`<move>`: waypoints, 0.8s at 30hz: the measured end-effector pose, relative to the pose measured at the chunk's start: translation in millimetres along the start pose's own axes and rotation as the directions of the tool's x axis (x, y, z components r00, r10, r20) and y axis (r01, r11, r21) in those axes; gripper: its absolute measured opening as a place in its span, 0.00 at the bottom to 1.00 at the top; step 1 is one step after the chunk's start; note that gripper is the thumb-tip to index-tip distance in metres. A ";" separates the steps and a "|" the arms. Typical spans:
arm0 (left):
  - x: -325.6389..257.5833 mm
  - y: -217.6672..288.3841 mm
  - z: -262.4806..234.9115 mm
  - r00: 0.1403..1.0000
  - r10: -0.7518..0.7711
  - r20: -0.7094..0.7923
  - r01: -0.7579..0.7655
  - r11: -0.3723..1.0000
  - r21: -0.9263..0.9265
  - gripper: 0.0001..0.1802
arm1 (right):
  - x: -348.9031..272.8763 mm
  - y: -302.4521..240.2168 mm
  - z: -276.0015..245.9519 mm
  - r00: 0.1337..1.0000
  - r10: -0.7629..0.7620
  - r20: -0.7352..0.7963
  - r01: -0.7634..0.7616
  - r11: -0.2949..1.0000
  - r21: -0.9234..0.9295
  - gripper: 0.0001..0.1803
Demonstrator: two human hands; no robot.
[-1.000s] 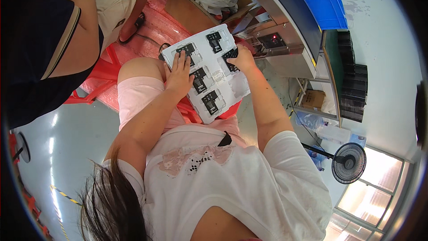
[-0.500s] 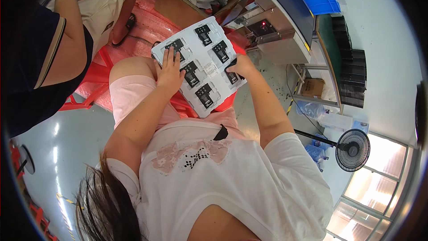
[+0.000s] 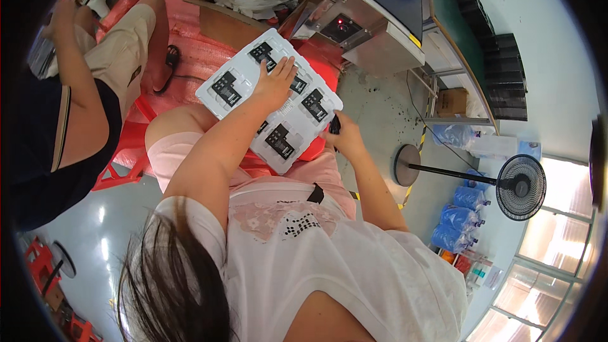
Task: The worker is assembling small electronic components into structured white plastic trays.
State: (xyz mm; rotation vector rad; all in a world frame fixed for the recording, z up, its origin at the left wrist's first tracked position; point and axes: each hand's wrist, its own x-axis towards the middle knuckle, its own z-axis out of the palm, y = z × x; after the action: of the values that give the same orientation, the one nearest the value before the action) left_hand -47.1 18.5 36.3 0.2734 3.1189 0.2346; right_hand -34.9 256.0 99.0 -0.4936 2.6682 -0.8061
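A white plastic tray rests tilted across my lap, with several flat black battery packs set in its recesses. My left hand lies over the tray's middle, fingers stretched, and partly covers one pack there. Off the tray's right edge, my right hand is closed on a small black object. Only part of that object shows, and its kind cannot be made out. My left wrist hides part of another pack in the near row.
Ahead is a cardboard box holding crumpled clear plastic. A metal machine with a red light stands front right. On the left sits another person. To the right are a standing fan and blue water bottles.
My left hand has moved from the tray's left side to its middle. My right hand has drawn off the tray toward me with the black object. The view has shifted.
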 end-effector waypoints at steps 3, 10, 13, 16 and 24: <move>16.8 3.2 1.7 0.990 0.080 0.119 -0.085 0.996 0.040 0.32 | -16.4 21.2 7.8 1.000 -0.013 -0.011 0.013 0.999 0.038 0.38; 22.3 -18.1 16.6 0.953 0.266 0.146 -0.272 0.962 0.018 0.28 | -26.4 46.3 21.9 0.998 -0.045 -0.040 0.043 0.997 -0.057 0.38; 26.4 -17.0 9.7 0.955 0.287 0.080 -0.290 0.956 0.031 0.26 | -14.9 42.6 27.0 0.994 -0.046 -0.102 0.037 0.996 -0.086 0.36; 33.6 -13.3 4.3 0.952 0.301 0.052 -0.305 0.946 0.107 0.23 | 8.9 27.1 31.0 0.987 -0.059 -0.152 0.041 0.992 -0.120 0.36; 59.6 -3.8 -11.0 0.878 0.376 0.297 -0.434 0.887 0.159 0.19 | 56.7 11.8 53.4 0.978 -0.182 -0.106 0.113 0.880 -0.462 0.24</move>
State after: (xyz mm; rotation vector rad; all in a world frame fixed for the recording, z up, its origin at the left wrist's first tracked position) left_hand -106.6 23.4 47.2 0.8919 2.7892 -0.1463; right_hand -67.7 217.0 38.9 -0.7852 2.9908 -0.2457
